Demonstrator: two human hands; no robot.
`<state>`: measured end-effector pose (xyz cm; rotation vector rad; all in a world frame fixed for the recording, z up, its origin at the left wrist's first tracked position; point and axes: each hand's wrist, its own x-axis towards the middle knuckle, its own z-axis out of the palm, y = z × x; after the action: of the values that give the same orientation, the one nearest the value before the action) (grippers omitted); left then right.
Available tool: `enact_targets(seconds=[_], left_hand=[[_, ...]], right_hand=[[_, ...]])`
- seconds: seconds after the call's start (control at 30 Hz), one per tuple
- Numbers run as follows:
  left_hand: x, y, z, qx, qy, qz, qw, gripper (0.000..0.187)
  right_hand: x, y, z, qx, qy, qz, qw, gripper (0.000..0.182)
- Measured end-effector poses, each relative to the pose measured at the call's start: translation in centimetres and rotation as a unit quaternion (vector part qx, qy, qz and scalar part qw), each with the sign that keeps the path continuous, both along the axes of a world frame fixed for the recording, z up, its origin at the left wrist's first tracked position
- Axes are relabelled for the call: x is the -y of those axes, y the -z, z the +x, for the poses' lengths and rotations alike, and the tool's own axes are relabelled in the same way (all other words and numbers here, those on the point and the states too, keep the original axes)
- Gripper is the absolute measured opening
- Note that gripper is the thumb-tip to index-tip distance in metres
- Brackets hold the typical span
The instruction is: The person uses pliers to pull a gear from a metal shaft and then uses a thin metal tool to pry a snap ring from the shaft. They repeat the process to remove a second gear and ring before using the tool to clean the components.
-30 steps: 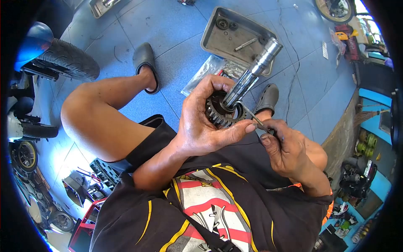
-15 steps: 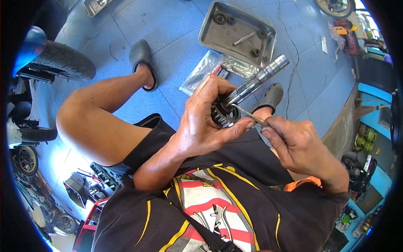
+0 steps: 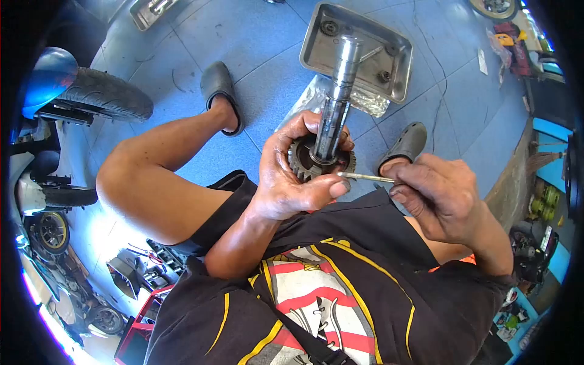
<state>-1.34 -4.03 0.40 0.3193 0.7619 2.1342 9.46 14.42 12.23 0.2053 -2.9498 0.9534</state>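
My left hand [image 3: 280, 176] is wrapped round a toothed gear [image 3: 301, 159] on a splined metal shaft [image 3: 334, 115], which stands up out of the gear and tilts slightly right at its top. A thin ring sits round the shaft's base at the gear face. My right hand [image 3: 441, 194] pinches a thin metal rod-like tool [image 3: 368, 177] between thumb and fingers. The tool's tip reaches the gear's lower right edge, close by my left thumb; its other end is hidden in my right hand.
Beyond the hands, a metal tray [image 3: 310, 52] with small gears and a pin lies on the blue tiled floor [image 3: 261, 36]. Clear plastic bags [image 3: 371, 103] lie beside it. A motorcycle tyre [image 3: 115, 94] is at the left, a cable [image 3: 429, 52] on the right.
The shaft has swung from leaning right to nearly upright in my left hand. The tool has turned flatter, and its tip has drawn back from the shaft's base to the gear's edge.
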Motion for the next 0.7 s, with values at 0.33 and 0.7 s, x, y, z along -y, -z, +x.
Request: enact_targets(seconds=[0.33, 0.7], left_hand=[[-0.9, -1.0, 0.1, -0.141, -0.036, -0.090, 0.985, 0.060], [-1.1, -2.2, 0.4, -0.105, -0.019, -0.113, 0.988, 0.067]], right_hand=[[-0.1, 3.0, 0.8, -0.092, 0.003, 0.082, 0.992, 0.021], [0.4, 4.0, 1.1, -0.012, 0.094, -0.023, 0.995, 0.009]])
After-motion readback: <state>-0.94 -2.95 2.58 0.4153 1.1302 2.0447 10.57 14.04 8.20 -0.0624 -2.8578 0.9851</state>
